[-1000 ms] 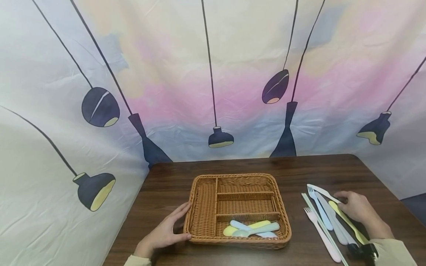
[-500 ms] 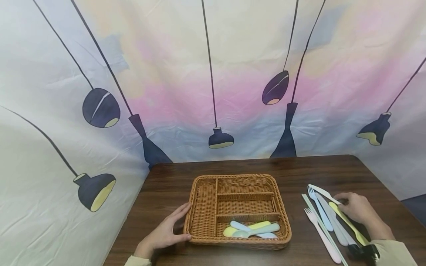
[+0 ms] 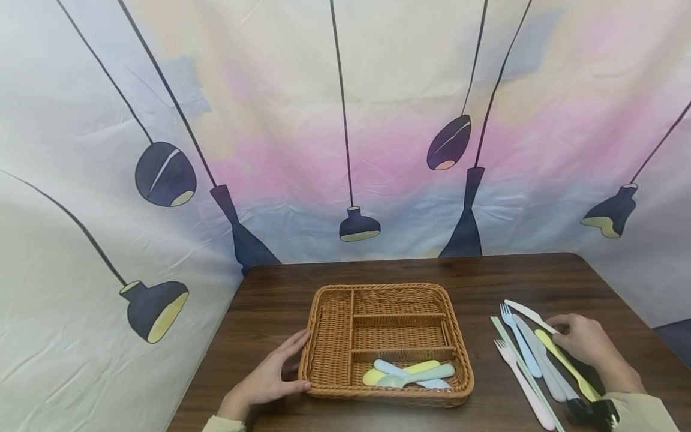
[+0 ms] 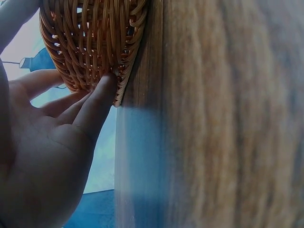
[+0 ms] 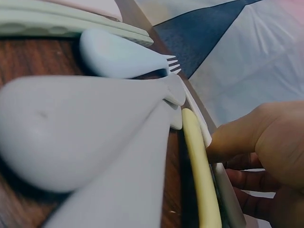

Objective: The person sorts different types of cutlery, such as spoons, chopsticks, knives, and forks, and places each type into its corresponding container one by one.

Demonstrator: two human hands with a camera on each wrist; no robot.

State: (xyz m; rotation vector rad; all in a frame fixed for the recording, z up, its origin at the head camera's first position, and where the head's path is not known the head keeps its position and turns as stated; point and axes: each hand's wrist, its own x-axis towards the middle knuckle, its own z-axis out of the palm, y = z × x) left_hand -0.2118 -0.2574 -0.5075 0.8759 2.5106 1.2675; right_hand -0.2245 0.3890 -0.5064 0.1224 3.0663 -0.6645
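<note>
My left hand [image 3: 264, 377] lies against the left side of the wicker basket [image 3: 410, 393], thumb at the front corner; in the left wrist view its extended fingers touch the weave [image 4: 90, 42]. Inside the basket's front compartment lie a yellow spoon [image 3: 373, 377], a green spoon [image 3: 426, 373] and a light blue piece [image 3: 385, 366]. On the right, my right hand [image 3: 594, 345] pinches one end of a white knife [image 3: 526, 312]. Beside it are a yellow utensil [image 3: 567, 363] and grey utensils [image 3: 546, 360]. The right wrist view shows the thumb at the white piece [image 5: 202, 123].
Left of the grey utensils lie a blue fork [image 3: 522, 345], pale green chopsticks [image 3: 513, 342] and a pink fork [image 3: 526, 384]. The dark wooden table [image 3: 270, 306] ends at a cloth backdrop [image 3: 399, 120] printed with lamps.
The white knife has shifted slightly to the right, together with my right hand. My left hand stays at the basket, which has not visibly moved on the table.
</note>
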